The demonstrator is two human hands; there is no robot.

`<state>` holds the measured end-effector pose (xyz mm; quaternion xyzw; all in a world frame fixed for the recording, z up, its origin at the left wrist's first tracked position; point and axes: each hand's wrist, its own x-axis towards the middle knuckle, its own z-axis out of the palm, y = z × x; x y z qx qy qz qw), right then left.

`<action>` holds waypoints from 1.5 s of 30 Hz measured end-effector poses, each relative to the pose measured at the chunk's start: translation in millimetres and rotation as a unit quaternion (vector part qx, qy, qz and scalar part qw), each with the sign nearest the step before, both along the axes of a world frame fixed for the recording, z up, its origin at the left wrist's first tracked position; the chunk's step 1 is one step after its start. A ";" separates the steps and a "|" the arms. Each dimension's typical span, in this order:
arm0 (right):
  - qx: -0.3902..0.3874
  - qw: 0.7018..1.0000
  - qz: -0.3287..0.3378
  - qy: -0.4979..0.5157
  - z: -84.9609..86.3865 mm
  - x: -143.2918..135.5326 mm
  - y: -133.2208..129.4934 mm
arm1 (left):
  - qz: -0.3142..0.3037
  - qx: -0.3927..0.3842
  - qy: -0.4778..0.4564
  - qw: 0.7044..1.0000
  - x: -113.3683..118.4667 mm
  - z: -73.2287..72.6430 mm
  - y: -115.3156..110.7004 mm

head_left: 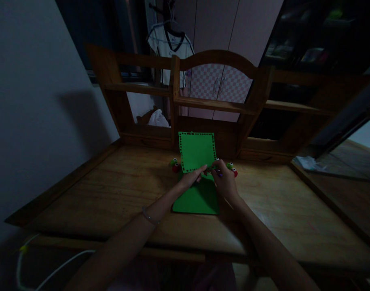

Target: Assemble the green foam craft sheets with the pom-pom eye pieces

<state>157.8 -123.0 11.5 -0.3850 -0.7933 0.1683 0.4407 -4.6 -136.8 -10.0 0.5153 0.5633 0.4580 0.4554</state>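
A bright green sheet (197, 150) with a border of dark dots stands tilted up at the middle of the desk. At its lower right edge my left hand (193, 177) pinches it, thumb on the front. My right hand (225, 180) is closed round a slim dark object (220, 175) with a purple part, close to the same corner; its kind is too dark to make out. Below both hands a plain green panel (197, 201) lies flat near the desk's front edge. Small red and green round figures with white eyes sit at the left (175, 166) and right (232, 169) of the sheet.
The wooden desk (121, 182) carries a shelf unit (215, 106) along its back. A wall (66, 101) borders it on the left. Beyond the shelves hang a white shirt (172, 42) and stand pink cabinets (216, 24). A white cable (60, 268) loops at the lower left.
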 end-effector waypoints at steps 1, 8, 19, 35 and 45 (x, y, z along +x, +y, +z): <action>0.001 1.000 -0.002 -0.001 0.1 -0.1 0.0 | -0.003 -0.004 0.005 1.000 -0.1 0.5 0.0; -0.009 1.000 0.007 0.009 -0.8 -0.5 0.2 | -0.005 -0.022 0.019 1.000 -0.5 3.4 -1.3; -0.010 1.000 0.001 0.018 2.7 -1.9 -3.2 | -0.027 -0.040 0.039 0.998 -1.8 8.3 -4.4; -0.011 1.000 0.007 0.026 0.6 -1.5 -1.8 | -0.060 -0.022 0.005 0.998 -0.5 4.7 -1.2; -0.007 1.000 0.005 0.017 2.0 -0.8 -2.2 | -0.055 -0.018 0.008 0.998 -0.9 1.1 -0.3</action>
